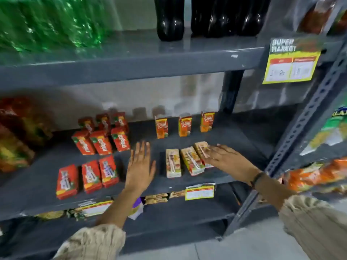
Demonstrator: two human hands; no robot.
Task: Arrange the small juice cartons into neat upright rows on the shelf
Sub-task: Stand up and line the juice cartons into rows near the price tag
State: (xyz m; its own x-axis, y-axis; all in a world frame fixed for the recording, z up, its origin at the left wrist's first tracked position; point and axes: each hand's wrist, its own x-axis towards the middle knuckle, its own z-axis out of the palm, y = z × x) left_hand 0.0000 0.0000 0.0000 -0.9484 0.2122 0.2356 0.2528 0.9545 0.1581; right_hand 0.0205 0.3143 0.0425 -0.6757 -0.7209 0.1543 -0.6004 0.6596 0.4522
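Note:
On the grey shelf (37, 186), three orange cartons (185, 126) stand upright in a row at the back. Three pale cartons (173, 163) lie flat on their backs near the front edge. My right hand (228, 158) rests with spread fingers on the rightmost pale carton (200, 148). My left hand (140, 166) hovers flat and open over bare shelf, between the pale cartons and the red ones. Red cartons (101, 142) stand in two rows at left, and three more red cartons (88, 176) lie flat in front of them.
Green bottles (48, 25) and dark bottles (170, 19) stand on the shelf above. A yellow price sign (292, 62) hangs on the perforated upright (308, 117) at right. Snack bags (16, 139) sit at far left, more packets (319, 175) at right. A price tag (199, 191) marks the shelf edge.

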